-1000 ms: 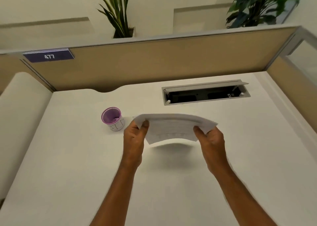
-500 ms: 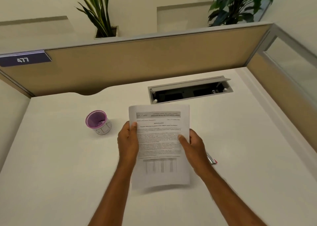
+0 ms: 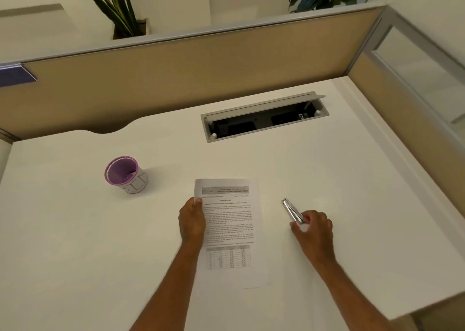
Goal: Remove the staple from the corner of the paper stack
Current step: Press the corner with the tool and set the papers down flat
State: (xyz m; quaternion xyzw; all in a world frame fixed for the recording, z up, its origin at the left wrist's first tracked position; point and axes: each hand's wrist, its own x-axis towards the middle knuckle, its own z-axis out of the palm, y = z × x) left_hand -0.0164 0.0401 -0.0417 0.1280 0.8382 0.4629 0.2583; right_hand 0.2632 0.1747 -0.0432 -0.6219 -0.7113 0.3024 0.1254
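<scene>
Now the paper stack lies flat on the white worktop, near the middle, printed side up. The left hand holds it down at its 9 o'clock edge, thumb on the top sheet and fingers curled round the edge. The staple itself is too small to make out; the corner at 11 o'clock is the likely place, though that is a guess. At 3 o'clock from the stack, apart from it, the right hand pinches the near end of a slim metal staple remover, whose tip points toward 11 o'clock.

The main risk is tearing: if the tool levers up before its tip is properly under the staple, the corner could rip. The left hand sits below that corner, so the sheets there may lift or slide when pried. A freed staple could also spring away.

A purple cup stands at 10 o'clock, well apart from the stack. An open cable tray lies at 1 o'clock. Nothing lies between tool and paper.
</scene>
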